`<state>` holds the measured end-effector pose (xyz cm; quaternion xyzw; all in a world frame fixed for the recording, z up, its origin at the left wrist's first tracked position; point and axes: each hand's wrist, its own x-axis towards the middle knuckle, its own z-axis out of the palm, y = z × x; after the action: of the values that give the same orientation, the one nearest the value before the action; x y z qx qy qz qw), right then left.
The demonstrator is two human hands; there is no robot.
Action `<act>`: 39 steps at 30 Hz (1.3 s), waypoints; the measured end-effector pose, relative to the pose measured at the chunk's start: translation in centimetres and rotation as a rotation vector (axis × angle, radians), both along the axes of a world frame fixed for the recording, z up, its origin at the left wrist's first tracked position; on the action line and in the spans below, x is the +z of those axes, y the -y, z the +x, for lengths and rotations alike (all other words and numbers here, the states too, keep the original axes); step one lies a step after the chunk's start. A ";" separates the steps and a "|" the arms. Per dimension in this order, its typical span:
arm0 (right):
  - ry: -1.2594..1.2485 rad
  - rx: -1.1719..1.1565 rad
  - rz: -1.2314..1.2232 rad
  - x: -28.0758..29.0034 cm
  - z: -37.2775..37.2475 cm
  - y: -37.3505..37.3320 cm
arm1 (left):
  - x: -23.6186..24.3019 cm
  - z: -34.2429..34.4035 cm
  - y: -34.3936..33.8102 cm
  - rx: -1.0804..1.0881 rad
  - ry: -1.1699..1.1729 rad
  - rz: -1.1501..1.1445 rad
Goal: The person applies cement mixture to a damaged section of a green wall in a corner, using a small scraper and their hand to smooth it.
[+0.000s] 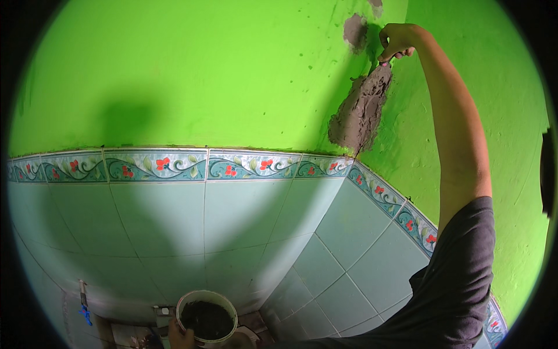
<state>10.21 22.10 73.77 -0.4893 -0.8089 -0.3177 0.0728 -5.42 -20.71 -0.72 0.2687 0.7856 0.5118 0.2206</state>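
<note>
Raised to the upper right, my right hand [400, 42] is closed at the top of a rough patch of wet grey-brown mortar [359, 113] in the wall corner. Its fingers are bent and pressed together; whatever they grip is hidden or mortar-covered. The patch runs down to the tile border. Low in the view, my left hand [181, 337] is wrapped on the rim of a round, pale bucket [235, 317]. Dark wet mortar [204, 320] lies inside the bucket.
Smaller mortar spots [355, 32] mark the bright green wall [192, 75] above. A floral tile border [250, 166] tops the pale green tiles [160, 218]. A tap with a blue handle [85, 314] juts out at lower left. A dark object [547, 174] stands at the right edge.
</note>
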 end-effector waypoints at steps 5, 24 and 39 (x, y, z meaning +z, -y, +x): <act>-0.005 -0.015 -0.015 0.5 0.2 0.0 | -0.3 0.2 -0.1 0.008 -0.034 0.054; 0.070 -0.168 0.066 0.3 0.7 5.2 | -3.5 -0.3 -0.6 0.008 0.143 -0.017; 0.037 -0.083 -0.068 -1.0 5.4 2.0 | -3.1 -0.4 -0.6 -0.022 0.101 -0.066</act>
<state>15.63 20.06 72.81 -0.5185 -0.7995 -0.3021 0.0280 -5.85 -20.15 -3.80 0.2436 0.7871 0.4960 0.2742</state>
